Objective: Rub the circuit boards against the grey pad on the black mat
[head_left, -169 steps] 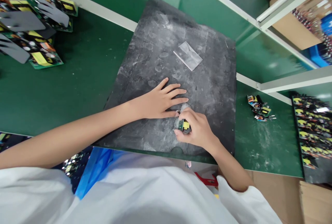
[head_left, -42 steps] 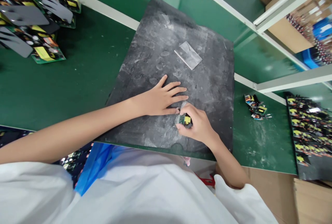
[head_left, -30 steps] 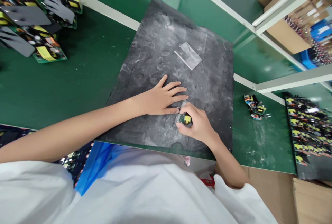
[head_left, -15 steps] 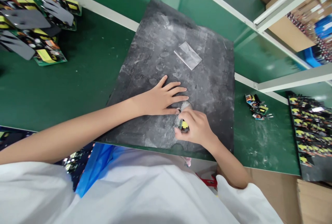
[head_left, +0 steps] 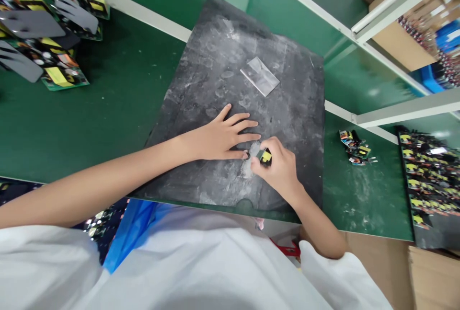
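Observation:
My left hand (head_left: 224, 138) lies flat on the black mat (head_left: 215, 70), fingers spread, holding nothing. Just right of its fingertips, my right hand (head_left: 278, 166) grips a small component with a yellow top (head_left: 266, 156) between thumb and fingers. Greyish dust (head_left: 247, 168) marks the mat between the two hands. A small dark bit (head_left: 247, 155) is by the tip of my left little finger. Farther up the mat lies a flat, clear-grey rectangular piece (head_left: 260, 76), with neither hand touching it.
Circuit boards with grey heat sinks (head_left: 64, 73) are piled at upper left. A few small assemblies (head_left: 357, 148) sit right of the mat on the green table (head_left: 359, 204). A black tray (head_left: 431, 235) of yellow-topped parts is at far right. White frame bars (head_left: 406, 1) cross the upper right.
My right hand has moved slightly right and up, carrying the yellow-topped component away from my left fingertips and uncovering more dust. My left hand stays in place.

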`<state>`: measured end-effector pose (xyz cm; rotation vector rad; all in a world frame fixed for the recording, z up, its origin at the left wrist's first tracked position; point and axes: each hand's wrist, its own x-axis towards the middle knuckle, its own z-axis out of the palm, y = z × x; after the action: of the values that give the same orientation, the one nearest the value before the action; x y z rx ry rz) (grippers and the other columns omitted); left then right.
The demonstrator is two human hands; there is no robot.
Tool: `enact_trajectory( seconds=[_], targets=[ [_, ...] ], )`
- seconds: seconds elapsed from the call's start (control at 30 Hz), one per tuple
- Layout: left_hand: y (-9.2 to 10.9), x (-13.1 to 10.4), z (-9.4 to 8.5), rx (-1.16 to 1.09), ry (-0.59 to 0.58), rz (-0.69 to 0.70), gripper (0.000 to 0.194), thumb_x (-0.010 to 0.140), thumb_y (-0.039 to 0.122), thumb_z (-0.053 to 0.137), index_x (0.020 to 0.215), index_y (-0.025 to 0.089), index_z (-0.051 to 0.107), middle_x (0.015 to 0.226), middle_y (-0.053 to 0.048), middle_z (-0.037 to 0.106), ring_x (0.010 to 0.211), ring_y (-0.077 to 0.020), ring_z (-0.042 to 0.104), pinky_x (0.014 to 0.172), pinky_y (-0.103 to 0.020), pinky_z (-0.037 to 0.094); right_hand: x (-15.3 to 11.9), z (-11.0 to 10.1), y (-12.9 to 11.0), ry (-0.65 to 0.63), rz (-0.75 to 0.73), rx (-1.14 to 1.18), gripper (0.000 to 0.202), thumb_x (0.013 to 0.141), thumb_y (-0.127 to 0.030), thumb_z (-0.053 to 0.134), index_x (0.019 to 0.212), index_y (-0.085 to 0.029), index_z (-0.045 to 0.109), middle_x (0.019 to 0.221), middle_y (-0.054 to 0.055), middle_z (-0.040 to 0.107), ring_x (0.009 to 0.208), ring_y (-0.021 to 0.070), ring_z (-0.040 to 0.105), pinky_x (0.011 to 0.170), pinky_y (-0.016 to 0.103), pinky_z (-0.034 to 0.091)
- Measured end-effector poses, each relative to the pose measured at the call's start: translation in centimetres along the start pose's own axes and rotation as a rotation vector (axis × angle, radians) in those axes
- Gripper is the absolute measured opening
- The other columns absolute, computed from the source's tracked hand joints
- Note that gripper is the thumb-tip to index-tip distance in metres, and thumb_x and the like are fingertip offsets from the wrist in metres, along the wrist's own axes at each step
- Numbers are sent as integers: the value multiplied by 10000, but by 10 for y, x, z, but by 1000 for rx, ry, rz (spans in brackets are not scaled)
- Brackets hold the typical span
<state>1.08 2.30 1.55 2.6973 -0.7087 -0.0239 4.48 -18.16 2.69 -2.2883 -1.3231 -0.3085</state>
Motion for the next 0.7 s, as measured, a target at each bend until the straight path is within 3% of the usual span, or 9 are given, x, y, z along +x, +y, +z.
enact_trajectory(
  seconds=[0.17, 0.33, 0.5, 0.63, 0.7],
  targets=[
    [0, 0, 0, -19, 5, 6, 520, 908, 474, 445, 1394, 294, 404, 1488, -84, 345, 1391, -322, 236, 1092, -655, 70, -1, 1, -4, -43, -175, 57, 126, 778, -326, 501, 811, -215, 450, 686, -9, 552, 593, 133, 539, 529, 241, 400],
    [-1, 0, 0, -11, 10, 5, 530, 906, 502, 429, 1392, 291, 407, 1484, -91, 351, 1393, -323, 233, 1091, -657, 66, -1, -1, 0, -8, 12, 9, 106, 784, -299, 507, 826, -219, 452, 709, -8, 549, 584, 127, 527, 541, 240, 401],
    [-2, -1, 0, -20, 7, 13, 518, 904, 477, 449, 1390, 303, 409, 1486, -83, 349, 1394, -324, 236, 1091, -656, 77, -3, 1, -2, -66, -158, 54, 132, 761, -324, 511, 821, -217, 462, 692, -6, 561, 592, 142, 537, 533, 252, 396],
    [-2, -1, 0, -21, 19, 13, 528, 902, 511, 430, 1386, 301, 416, 1482, -86, 355, 1395, -325, 233, 1093, -654, 62, -1, -1, 2, -12, -4, -11, 113, 790, -311, 509, 830, -217, 461, 702, -2, 557, 596, 136, 539, 538, 246, 397],
    [-1, -1, 0, -19, 10, 12, 530, 902, 517, 426, 1388, 307, 412, 1486, -84, 349, 1397, -323, 228, 1095, -651, 60, -1, -1, 1, -24, -25, -1, 115, 787, -307, 508, 834, -214, 459, 711, 2, 559, 605, 139, 543, 548, 247, 407]
  ],
)
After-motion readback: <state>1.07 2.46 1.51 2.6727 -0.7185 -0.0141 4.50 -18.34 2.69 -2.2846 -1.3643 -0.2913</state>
